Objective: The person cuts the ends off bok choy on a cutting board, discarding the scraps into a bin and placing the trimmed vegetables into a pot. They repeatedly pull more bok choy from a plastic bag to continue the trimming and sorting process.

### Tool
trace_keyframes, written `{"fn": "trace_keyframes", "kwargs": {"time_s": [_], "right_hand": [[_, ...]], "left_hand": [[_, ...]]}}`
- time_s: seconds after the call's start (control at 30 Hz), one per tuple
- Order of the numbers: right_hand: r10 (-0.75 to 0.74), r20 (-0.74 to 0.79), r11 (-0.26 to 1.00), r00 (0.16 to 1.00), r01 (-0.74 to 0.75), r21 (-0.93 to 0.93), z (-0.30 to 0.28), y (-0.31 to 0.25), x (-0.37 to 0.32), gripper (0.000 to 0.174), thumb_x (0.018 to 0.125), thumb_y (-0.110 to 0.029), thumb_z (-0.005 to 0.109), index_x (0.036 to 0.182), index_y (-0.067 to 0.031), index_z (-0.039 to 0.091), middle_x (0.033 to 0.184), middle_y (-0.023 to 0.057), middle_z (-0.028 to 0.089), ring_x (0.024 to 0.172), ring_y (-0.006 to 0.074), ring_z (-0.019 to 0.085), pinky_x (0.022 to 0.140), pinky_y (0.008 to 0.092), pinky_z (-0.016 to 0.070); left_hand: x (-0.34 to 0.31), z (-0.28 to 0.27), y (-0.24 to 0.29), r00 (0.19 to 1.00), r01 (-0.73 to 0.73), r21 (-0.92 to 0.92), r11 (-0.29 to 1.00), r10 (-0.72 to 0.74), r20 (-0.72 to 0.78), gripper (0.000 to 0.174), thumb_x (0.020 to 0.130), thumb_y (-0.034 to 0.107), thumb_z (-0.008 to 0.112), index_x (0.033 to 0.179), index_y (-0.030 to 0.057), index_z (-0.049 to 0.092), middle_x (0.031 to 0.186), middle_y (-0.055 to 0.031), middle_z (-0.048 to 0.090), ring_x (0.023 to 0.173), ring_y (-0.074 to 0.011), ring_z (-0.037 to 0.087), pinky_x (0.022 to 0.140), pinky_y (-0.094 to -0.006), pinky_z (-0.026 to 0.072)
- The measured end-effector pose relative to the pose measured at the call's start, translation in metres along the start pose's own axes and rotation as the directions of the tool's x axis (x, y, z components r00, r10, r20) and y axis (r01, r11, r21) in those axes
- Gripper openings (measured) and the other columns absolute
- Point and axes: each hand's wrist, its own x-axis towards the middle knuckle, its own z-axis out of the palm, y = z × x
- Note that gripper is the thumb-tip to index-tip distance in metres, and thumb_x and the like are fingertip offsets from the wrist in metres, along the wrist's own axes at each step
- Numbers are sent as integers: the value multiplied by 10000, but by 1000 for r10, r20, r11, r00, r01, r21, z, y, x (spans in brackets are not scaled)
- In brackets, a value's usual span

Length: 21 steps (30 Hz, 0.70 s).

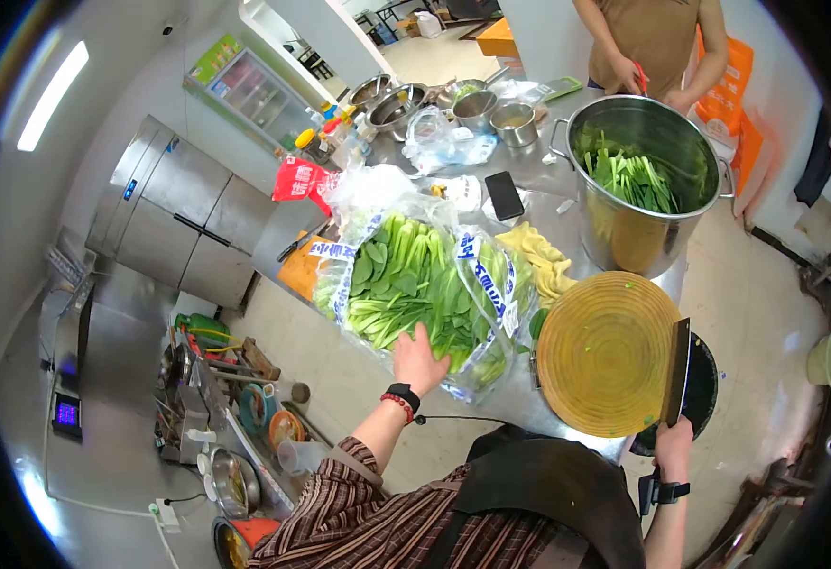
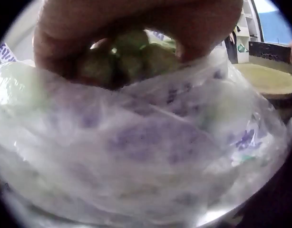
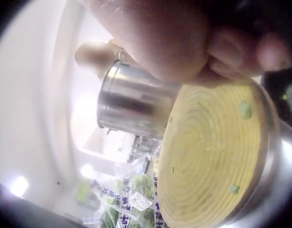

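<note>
We should gather the greens (image 1: 414, 261) left of the chopping board (image 1: 605, 351) with stems even, our left hand (image 1: 420, 361) seemingly curled round some, our right hand (image 1: 674, 446) gripping the cleaver (image 1: 677, 375) at the board's right edge.

Black phone (image 1: 504, 195) near a yellow cloth (image 1: 541, 262), steel bowls (image 1: 473, 112) and glass-fronted cabinet (image 1: 252, 95) beyond.

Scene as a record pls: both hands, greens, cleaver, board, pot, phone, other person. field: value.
left hand: on the greens; grip unclear
right hand: grips the cleaver
greens: leafy, in an open clear bag with blue print
cleaver: blade at the board's right edge in the head view
board: round, ringed, green bits on top
pot: steel, leaves inside
phone: black, lying on the table
other person: standing beyond the pot
</note>
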Motion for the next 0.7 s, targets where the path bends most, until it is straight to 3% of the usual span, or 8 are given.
{"fn": "trace_keyframes", "kwargs": {"time_s": [0.07,0.1,0.2,0.27,0.33,0.57,0.7], "right_hand": [[-18,-3,1000,1000,18,-25,0,6,3,223,944,-64,549,1118,64,606,697,132,605,402,233,552,337,375,433],[-16,-3,1000,1000,16,-24,1,11,6,223,944,-64,549,1118,64,606,697,132,605,402,233,552,337,375,433],[-61,-23,998,998,60,-30,0,16,8,224,945,-63,547,1121,63,605,704,133,608,404,236,553,338,370,432],[31,-3,1000,1000,-31,-1,-4,-3,-1,221,945,-61,551,1117,67,604,714,132,610,409,234,557,340,362,432],[39,-8,999,999,-39,4,-5,-6,-4,215,948,-64,557,1108,72,600,717,131,608,412,234,559,343,356,431],[8,17,1000,1000,-8,1,-7,-11,-6,213,941,-72,550,1089,70,606,694,121,599,412,234,559,358,358,438],[-42,14,998,999,43,-40,-4,-8,-4,223,931,-71,553,1064,88,635,722,198,661,473,287,639,394,394,478]], "left_hand": [[6,-9,0,993,48,-69,996,-41,108,641,745,288,833,1251,41,527,1140,-282,567,1050,-440,601,844,-524,535],[13,-10,-5,996,52,-64,997,-47,73,625,732,310,820,1266,72,601,1140,-277,576,1029,-440,622,842,-512,546],[34,-55,-4,992,61,-75,995,-53,114,594,704,339,804,1208,46,692,1071,-292,654,988,-434,668,847,-490,563],[58,-109,-2,955,87,-177,980,-32,294,525,681,354,786,1096,33,755,965,-288,718,920,-415,713,841,-466,580],[80,-141,-9,945,60,-155,986,-6,327,446,679,338,777,989,17,770,887,-267,735,878,-397,729,829,-450,584],[84,-251,59,976,-101,-254,962,145,161,410,699,316,763,962,2,760,840,-235,733,825,-375,731,773,-447,572],[50,-230,110,955,-243,-582,776,296,-5,381,744,260,757,1018,-1,726,862,-208,735,824,-353,732,755,-418,566]]}}
